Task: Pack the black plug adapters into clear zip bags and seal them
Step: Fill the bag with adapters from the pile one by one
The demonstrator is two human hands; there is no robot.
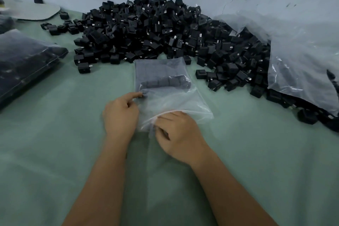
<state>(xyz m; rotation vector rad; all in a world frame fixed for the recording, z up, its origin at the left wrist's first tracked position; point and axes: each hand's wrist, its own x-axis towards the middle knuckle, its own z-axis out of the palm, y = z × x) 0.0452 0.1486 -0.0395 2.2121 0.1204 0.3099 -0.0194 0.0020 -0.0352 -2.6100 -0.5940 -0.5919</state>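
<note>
So this one's sitting somewhere in the middle of the job, I'd say, with a long way to go. The zip bag (165,86) is lying flat on the green table (55,152) right in front of the person, mouth end toward them, and it's already holding a row of adapters (165,81) plus what looks like another layer further in. It's hazy through the plastic, so I'm not counting those. The left hand (120,113) is resting at the bag's left edge with its index finger stretched out, touching the plastic, the other fingers tucked under. The right hand (178,132) is pinching the mouth strip at the near end, so I'm guessing it's sealing, though the zip doesn't look closed yet. What's left is huge: one big pile (156,29) of loose adapters at the wall, way too many to count, plus a dozen or so strays off its left side. One large clear sack (302,57) is spilling more on the right. On the left there's at least one filled bag (27,60) lying done, maybe more stacked under it, can't tell.
</note>
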